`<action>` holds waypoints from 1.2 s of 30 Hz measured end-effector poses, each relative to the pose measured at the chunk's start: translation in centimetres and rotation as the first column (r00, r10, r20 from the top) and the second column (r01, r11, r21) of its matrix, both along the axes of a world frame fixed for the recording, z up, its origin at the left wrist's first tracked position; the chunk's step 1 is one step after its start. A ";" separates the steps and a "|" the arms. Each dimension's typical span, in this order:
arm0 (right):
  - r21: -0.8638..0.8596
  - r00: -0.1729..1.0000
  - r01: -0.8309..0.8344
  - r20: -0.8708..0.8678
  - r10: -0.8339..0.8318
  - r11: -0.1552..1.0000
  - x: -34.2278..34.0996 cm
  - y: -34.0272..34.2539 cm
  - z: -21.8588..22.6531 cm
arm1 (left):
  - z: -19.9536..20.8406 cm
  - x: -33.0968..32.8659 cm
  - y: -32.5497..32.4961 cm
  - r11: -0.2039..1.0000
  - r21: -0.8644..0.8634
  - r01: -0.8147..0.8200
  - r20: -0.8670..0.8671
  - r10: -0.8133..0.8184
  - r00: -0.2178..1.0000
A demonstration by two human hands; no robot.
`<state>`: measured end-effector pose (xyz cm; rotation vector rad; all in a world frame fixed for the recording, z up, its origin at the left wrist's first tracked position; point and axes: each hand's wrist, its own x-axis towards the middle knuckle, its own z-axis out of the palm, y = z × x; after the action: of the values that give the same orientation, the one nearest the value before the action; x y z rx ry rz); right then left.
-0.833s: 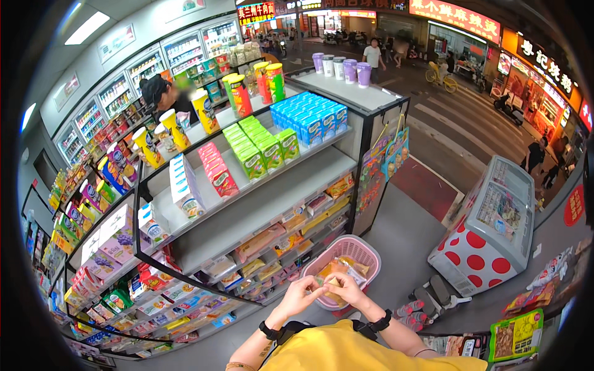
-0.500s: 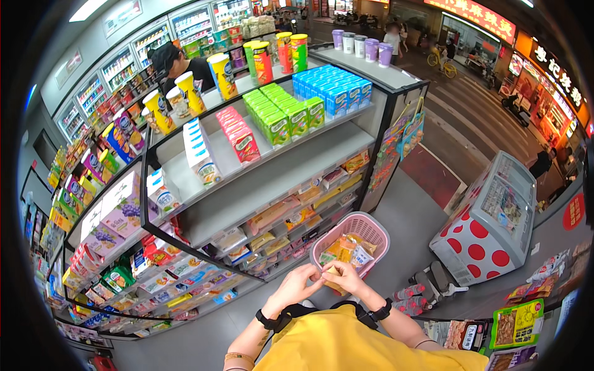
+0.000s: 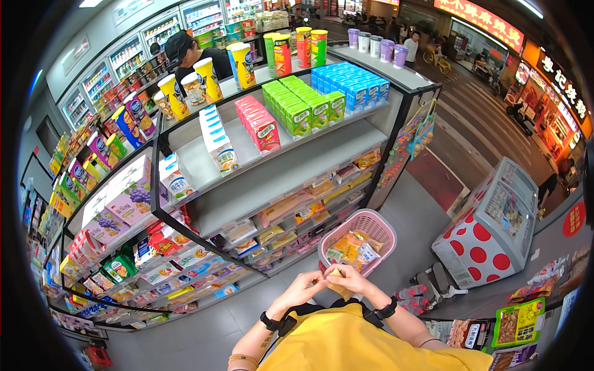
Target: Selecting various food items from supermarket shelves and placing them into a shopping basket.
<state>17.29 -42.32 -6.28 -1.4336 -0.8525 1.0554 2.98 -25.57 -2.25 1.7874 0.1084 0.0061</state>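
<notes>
My right hand point(image 3: 351, 282) grips a small yellowish-tan packet point(image 3: 336, 276) in front of my yellow shirt. My left hand point(image 3: 302, 290) is closed, its fingertips pinched together at the packet's left edge and touching the right hand's fingers. Much of the packet is covered by the fingers, so its kind does not show. Just beyond both hands, a pink plastic basket point(image 3: 385, 226) stands on the floor. Inside it lie several bagged snacks point(image 3: 354, 245) in orange, green and white wrapping.
To the left, a long shelf unit point(image 3: 272, 162) carries green drink cartons point(image 3: 299, 115), blue cartons point(image 3: 356, 86) and packaged snacks. A red-dotted chest freezer point(image 3: 479, 238) stands at right, with bottles point(image 3: 411, 300) nearby. Behind the shelves is a person in a black cap point(image 3: 179, 46).
The view has shifted, so shelves and basket appear farther right and the basket slightly lower. Both hands stay together at the packet, and more of it shows between the fingers.
</notes>
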 end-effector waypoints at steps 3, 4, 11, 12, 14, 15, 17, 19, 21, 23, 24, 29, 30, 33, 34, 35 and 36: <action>0.065 0.992 0.008 -0.130 0.000 0.998 -0.2 0.1 0.2 | -1.1 0.2 0.0 0.996 -0.083 0.015 0.003 -0.014 1.000; 0.104 0.984 -0.026 -0.172 0.044 0.994 -0.2 0.1 0.7 | -0.8 0.3 0.0 0.995 -0.103 -0.006 0.001 0.006 1.000; -0.019 0.971 -0.089 0.219 0.091 0.996 -0.1 0.0 -2.3 | 0.6 2.3 0.2 0.944 -0.330 -0.031 0.044 0.048 0.998; -0.033 0.952 -0.077 0.295 0.083 0.996 -0.1 -0.1 -2.9 | 1.2 2.7 0.1 0.924 -0.382 -0.029 0.062 0.057 0.996; 0.043 0.969 -0.030 0.246 0.018 0.999 0.0 -0.1 -4.5 | 2.3 3.5 0.3 0.952 -0.306 0.008 0.065 0.012 0.998; 0.074 0.977 0.050 0.202 -0.064 0.996 0.0 0.0 -4.1 | 3.0 3.8 0.4 0.972 -0.233 0.037 0.060 -0.023 0.998; 0.155 0.972 0.177 0.128 -0.198 0.972 -0.1 0.1 -3.6 | 7.9 4.4 0.5 0.999 -0.028 -0.026 0.221 0.032 0.975; 0.134 0.969 0.225 0.071 -0.235 0.965 0.4 -0.5 -3.8 | 13.5 4.5 1.0 0.992 0.110 -0.068 0.458 0.010 0.889; 0.063 0.959 0.266 0.088 -0.271 0.962 1.4 -1.6 -5.3 | 18.8 3.8 2.1 0.992 -0.030 0.120 0.621 -0.076 0.780; 0.057 0.938 0.335 0.071 -0.339 0.940 2.5 -3.2 -9.6 | 23.4 4.0 1.8 0.890 -0.157 0.428 0.806 -0.135 0.576; 0.050 0.925 0.373 0.059 -0.376 0.926 2.6 -3.6 -10.9 | 25.1 4.1 1.0 0.804 -0.184 0.566 0.887 -0.112 0.447; -0.026 0.915 0.403 0.014 -0.402 0.915 2.8 -5.4 -12.7 | 29.6 8.3 -5.9 0.641 -0.044 0.766 0.959 0.241 -0.146; -0.054 0.902 0.429 -0.030 -0.431 0.902 2.8 -5.9 -13.0 | 29.7 8.7 -7.5 0.628 -0.051 0.776 0.959 0.248 -0.138; -0.097 0.883 0.455 -0.081 -0.462 0.885 2.6 -6.4 -13.2 | 29.6 7.8 -10.0 0.669 -0.440 0.599 0.799 0.596 -0.078; -0.100 0.878 0.463 -0.083 -0.471 0.881 2.7 -6.4 -13.2 | 29.4 7.9 -9.6 0.670 -0.429 0.606 0.828 0.560 -0.032; -0.065 0.864 0.498 -0.052 -0.502 0.865 2.8 -6.3 -13.2 | 29.2 7.9 -8.7 0.670 -0.418 0.613 0.854 0.521 0.012; -0.078 0.858 0.506 -0.053 -0.511 0.859 2.8 -6.6 -12.9 | 28.7 7.6 -8.2 0.660 -0.411 0.629 0.874 0.482 0.064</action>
<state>20.08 -48.95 -19.17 -1.5486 -0.3502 0.7228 10.57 -33.77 26.45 0.4792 -0.9774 1.0473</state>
